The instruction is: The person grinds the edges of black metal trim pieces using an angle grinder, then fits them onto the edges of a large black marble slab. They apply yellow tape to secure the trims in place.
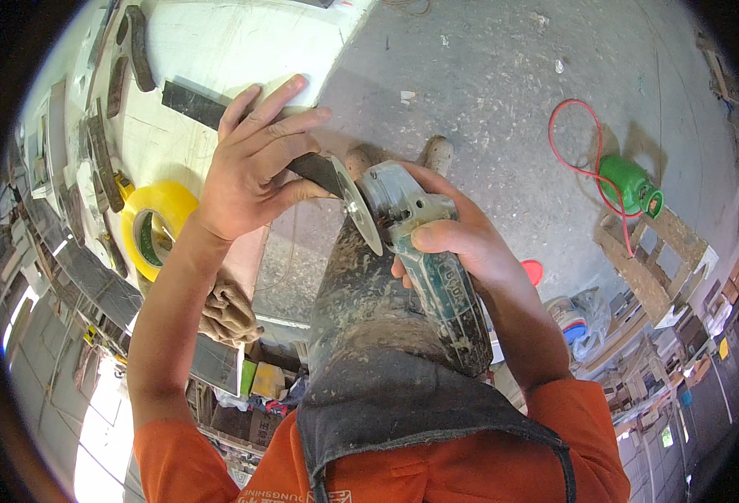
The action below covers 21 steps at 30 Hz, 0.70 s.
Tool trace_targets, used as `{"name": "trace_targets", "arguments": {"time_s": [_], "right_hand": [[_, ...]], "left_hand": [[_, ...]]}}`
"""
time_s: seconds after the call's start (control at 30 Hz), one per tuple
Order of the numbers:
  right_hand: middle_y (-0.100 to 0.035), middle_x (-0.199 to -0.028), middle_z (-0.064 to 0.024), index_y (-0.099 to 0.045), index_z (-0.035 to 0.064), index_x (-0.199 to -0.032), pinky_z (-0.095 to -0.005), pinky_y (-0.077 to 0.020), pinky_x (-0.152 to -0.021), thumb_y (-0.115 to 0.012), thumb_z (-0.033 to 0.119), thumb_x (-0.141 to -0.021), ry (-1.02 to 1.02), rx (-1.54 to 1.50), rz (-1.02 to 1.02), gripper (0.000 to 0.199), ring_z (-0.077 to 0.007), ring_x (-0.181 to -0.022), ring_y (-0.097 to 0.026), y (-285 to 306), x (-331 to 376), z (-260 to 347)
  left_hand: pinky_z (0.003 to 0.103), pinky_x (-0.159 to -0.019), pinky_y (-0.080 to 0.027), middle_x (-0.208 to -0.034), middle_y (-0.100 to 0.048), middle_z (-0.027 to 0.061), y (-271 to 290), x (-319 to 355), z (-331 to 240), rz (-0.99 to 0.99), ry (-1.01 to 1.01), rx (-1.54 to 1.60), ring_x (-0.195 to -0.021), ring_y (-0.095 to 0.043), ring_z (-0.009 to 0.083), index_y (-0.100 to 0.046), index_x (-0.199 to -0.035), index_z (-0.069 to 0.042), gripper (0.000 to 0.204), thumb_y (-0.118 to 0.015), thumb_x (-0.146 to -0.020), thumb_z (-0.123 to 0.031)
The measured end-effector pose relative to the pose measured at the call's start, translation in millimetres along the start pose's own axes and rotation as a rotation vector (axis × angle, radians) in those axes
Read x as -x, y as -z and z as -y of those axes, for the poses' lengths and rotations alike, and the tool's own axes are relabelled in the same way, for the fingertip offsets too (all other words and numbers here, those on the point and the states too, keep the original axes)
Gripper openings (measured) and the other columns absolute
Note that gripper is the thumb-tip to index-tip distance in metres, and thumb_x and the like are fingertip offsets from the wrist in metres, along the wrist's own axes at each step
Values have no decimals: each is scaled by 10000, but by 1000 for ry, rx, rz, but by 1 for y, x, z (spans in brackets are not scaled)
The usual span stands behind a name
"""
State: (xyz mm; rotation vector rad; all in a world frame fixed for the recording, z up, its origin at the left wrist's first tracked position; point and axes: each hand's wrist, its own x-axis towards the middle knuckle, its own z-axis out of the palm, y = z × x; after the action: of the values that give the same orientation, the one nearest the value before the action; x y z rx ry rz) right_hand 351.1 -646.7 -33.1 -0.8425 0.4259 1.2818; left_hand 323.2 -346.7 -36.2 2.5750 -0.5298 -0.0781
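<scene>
Far left: shelving and racks bent along the rim, bright daylight below them. White worktop [210, 50] runs top-left, pencil lines on it, several dark flat strips lying along its left edge. Yellow tape roll [158, 225] sits on the worktop's near edge, just left of the left wrist. Tan rag [228, 314] hangs under that edge; boxes and clutter on the shelf below.

Left hand [256, 163]: fingers stretched flat, pressed down on a dark flat metal strip [197, 105] that lies on the worktop and overhangs its edge to the right; thumb tucked under near the overhanging end.

Centre: strip's free end touches the cutting disc [361, 216] of an angle grinder [424, 268]. Teal body, dusty grey gear head. Right hand [453, 239] wrapped tight around the grinder body, thumb on top. Dusty dark apron and a shoe tip directly below the tool.

Right: grey concrete floor [487, 75], scuffed, with chips and dust. Green gas cylinder [629, 186] lying on it with a red hose [587, 142] looped off it. Wooden pallet frame just beside it, then plastic bags, a small red lid, scrap timber toward the rim.
</scene>
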Motion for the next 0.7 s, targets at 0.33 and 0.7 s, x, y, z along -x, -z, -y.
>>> {"name": "trace_targets", "arguments": {"time_s": [0.33, 0.7], "right_hand": [[-679, -1112, -169, -383, 119, -1621, -381, -627, -667, -773, 68, -817, -58, -62, 12, 895, -262, -789, -740, 6, 12, -10], [-676, -1084, -166, -364, 117, -1618, -397, -628, -638, -740, 53, -850, -74, -118, -38, 858, -275, -771, -740, 14, 13, -30]], "left_hand": [[525, -1231, -260, -1363, -719, 67, -1, 1, 2, -7, -3, -2, -1502, -472, 355, -705, -1020, -86, 491, -880, -723, -437], [529, -1229, -259, -1369, -714, 70, 0, 1, 1, 9, -13, -21, -1507, -466, 356, -703, -1048, -100, 488, -872, -744, -443]]}}
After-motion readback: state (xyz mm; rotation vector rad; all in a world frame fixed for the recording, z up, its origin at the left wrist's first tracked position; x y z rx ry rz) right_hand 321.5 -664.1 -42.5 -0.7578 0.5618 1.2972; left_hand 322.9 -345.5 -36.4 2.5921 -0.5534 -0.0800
